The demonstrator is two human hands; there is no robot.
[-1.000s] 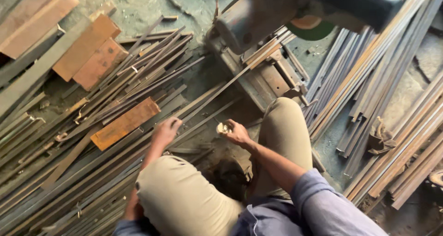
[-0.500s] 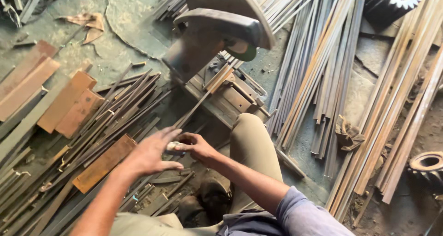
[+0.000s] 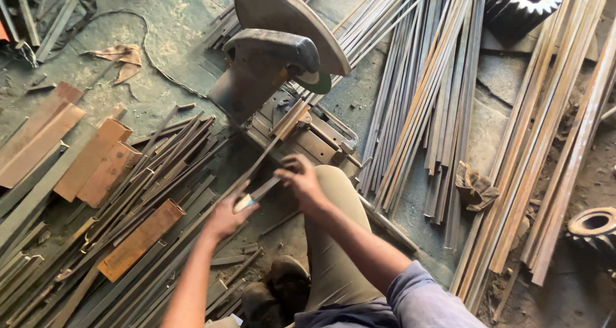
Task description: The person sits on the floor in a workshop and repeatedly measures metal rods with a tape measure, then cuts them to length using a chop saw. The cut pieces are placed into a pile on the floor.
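Both hands (image 3: 266, 196) have risen, gripping metal strip (image 3: 256, 192).

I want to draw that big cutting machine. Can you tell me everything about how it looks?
The cutting machine sits on the dirty floor, just beyond the hands. It looks like dark, worn metal. A big rounded guard tilts over the top, with a bit of green disc peeking out below. Underneath is a flat clamp base. A thin metal strip rests on that base.
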